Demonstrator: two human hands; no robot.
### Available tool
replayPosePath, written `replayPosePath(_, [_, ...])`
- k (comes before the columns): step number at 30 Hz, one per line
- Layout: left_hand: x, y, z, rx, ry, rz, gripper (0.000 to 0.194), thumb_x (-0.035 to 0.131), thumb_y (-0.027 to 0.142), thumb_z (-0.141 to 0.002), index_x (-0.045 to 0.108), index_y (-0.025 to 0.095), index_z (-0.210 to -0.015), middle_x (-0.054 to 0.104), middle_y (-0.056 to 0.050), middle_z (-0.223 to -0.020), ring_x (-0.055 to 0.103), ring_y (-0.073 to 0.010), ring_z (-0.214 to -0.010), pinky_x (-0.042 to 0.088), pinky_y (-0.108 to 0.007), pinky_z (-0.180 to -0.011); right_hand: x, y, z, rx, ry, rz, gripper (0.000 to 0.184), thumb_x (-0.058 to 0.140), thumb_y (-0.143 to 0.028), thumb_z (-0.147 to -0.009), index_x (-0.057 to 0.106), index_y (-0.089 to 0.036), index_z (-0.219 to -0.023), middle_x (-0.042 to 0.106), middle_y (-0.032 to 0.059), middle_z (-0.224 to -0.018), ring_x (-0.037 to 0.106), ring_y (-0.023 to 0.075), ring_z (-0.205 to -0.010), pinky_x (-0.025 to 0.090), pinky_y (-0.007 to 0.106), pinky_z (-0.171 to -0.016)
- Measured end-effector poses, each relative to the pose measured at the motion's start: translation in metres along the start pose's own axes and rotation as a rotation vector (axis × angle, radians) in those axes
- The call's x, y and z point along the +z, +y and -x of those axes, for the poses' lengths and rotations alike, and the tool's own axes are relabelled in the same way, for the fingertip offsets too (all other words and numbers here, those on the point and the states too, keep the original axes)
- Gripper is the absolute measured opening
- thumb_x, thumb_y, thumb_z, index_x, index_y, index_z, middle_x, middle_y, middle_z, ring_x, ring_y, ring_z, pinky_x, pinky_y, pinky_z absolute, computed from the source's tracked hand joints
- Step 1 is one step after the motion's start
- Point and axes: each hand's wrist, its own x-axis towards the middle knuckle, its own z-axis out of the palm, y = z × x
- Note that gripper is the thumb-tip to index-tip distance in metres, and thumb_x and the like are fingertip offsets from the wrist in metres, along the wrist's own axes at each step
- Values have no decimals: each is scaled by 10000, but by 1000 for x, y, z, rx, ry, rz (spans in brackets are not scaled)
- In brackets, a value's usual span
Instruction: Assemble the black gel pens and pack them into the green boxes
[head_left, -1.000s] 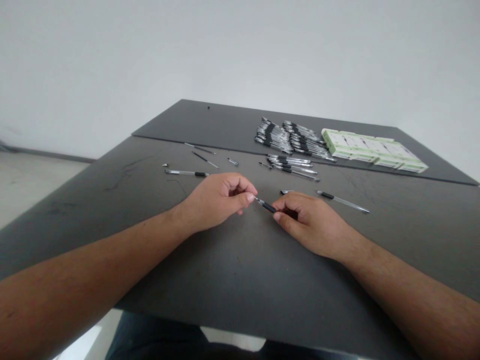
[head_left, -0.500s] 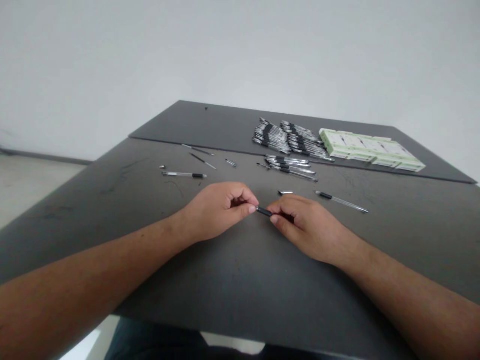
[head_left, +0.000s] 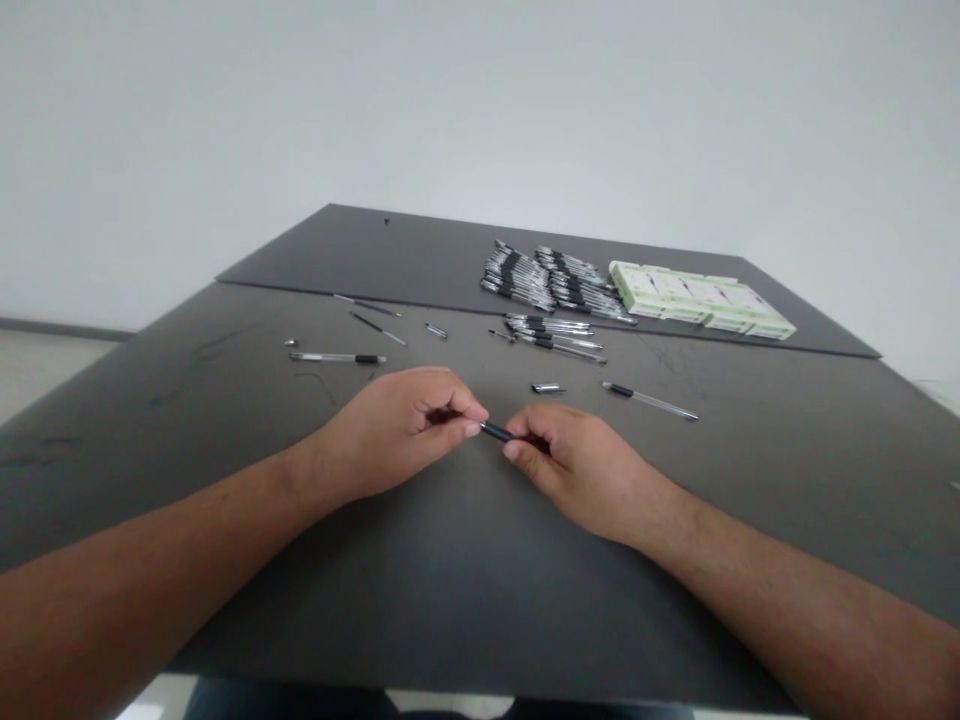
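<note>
Between my two hands is a pen with a black grip, held just over the table near its middle. My left hand pinches its tip end between thumb and forefinger. My right hand closes round the other end, and the rest of the barrel is hidden in that palm. A pen cap lies just beyond my right hand. Farther right rests an uncapped clear pen with a black grip. Past my left hand lies another clear pen.
Two loose refills and a second cap lie at the back left, with a small tip piece. Several pens sit mid-table; larger piles of pens are behind them. Green-and-white boxes stand at the back right.
The whole scene has shifted somewhat left in view as the head turned. Both hands keep their hold on the pen, and the cap beyond my right hand shows more fully.
</note>
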Motion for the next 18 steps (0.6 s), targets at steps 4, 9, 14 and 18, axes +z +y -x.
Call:
replayPosePath(4, [-2, -3, 1, 30, -26, -1, 217, 640, 346, -1008, 827, 237, -998, 835, -29, -979, 779, -175, -886, 585, -296, -846, 1, -5, 3, -19, -39, -68, 200, 548, -234, -1113, 682, -217, -965, 733, 29, -877, 677, 178, -834, 467, 305, -768])
replayPosePath(9, [-2, -4, 2, 36, -28, -26, 208, 641, 339, -1005, 824, 241, -1002, 828, -27, -963, 779, -175, -875, 586, -299, -836, 1, -6, 2, 57, 7, -84, 37, 726, -194, -1006, 706, -212, -1031, 757, 16, -919, 671, 169, -840, 448, 287, -750])
replayPosePath(14, [-2, -3, 1, 55, -45, -34, 198, 634, 341, -1004, 808, 245, -991, 836, -29, -972, 779, -181, -886, 600, -307, -859, -2, -1, 1, -21, -48, -46, 180, 581, -237, -1105, 721, -214, -994, 756, 25, -897, 666, 168, -823, 448, 293, -757])
replayPosePath(18, [1, -5, 4, -33, -11, 53, 190, 707, 369, -958, 781, 252, -1088, 855, -29, -1029, 802, -193, -910, 627, -314, -861, -2, 3, 0, -56, 18, 1, 143, 602, -241, -1083, 735, -217, -1038, 780, 39, -944, 685, 184, -862, 463, 308, -784])
